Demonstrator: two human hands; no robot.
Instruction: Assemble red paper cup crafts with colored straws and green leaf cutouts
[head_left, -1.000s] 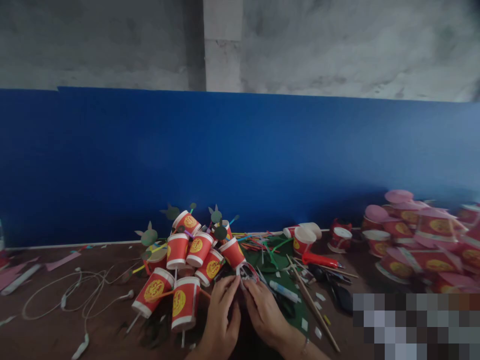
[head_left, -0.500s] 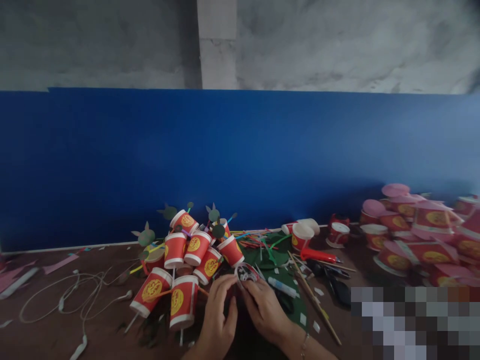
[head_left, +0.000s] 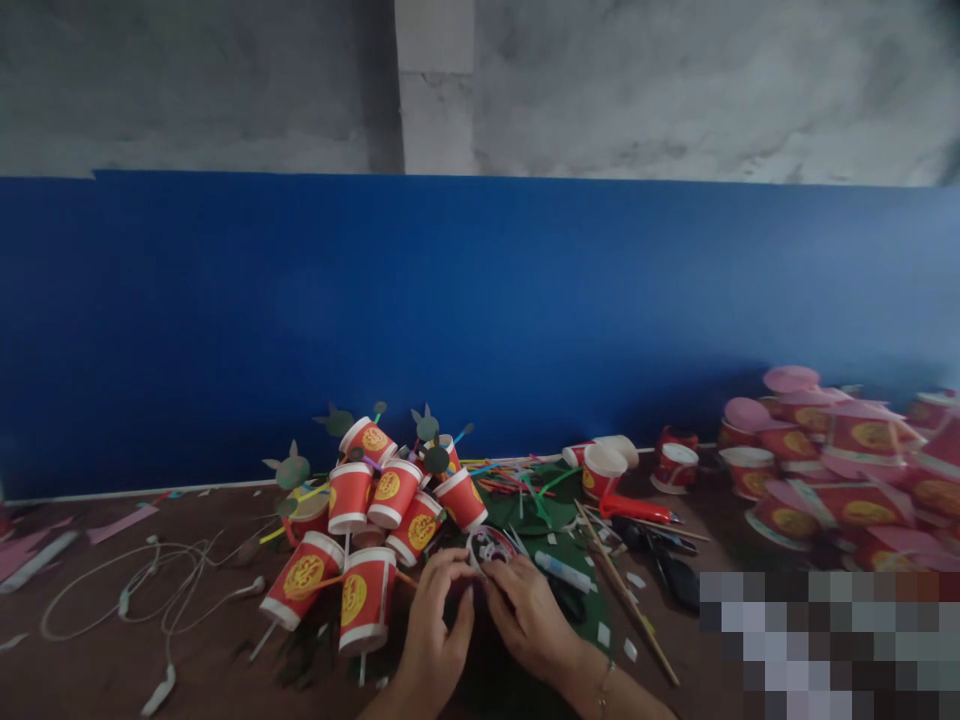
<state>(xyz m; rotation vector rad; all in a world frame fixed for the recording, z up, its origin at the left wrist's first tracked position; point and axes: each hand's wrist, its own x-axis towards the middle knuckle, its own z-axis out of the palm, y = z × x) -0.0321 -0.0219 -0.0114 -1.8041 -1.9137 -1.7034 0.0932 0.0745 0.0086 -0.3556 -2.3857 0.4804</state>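
A small round container [head_left: 491, 543] with white and dark bits inside stands just beyond my hands, its near side hidden by my fingers. My left hand [head_left: 439, 622] is curled, fingertips at the container's left edge and thumb bent inward. At its near right side are the bent fingers of my right hand [head_left: 529, 618]; whatever they pinch is hidden. Left of my hands is a pile of red paper cups [head_left: 366, 600] with yellow emblems, straws and dark rabbit-head cutouts [head_left: 292, 470]. Dark green sheets [head_left: 600, 610] lie under and beside my right hand.
Coloured straws [head_left: 517, 475], a glue tube [head_left: 564, 572], a wooden stick [head_left: 634, 600], a red tool [head_left: 637, 508] and scissors [head_left: 671, 575] lie rightward. Pink-topped cups [head_left: 862, 470] are heaped far right. White earphones [head_left: 161, 690] lie left. A blue panel [head_left: 480, 310] stands behind.
The hands have barely moved; my right fingers shift slightly at the container, and more of its contents show. The whole view has shifted very slightly.
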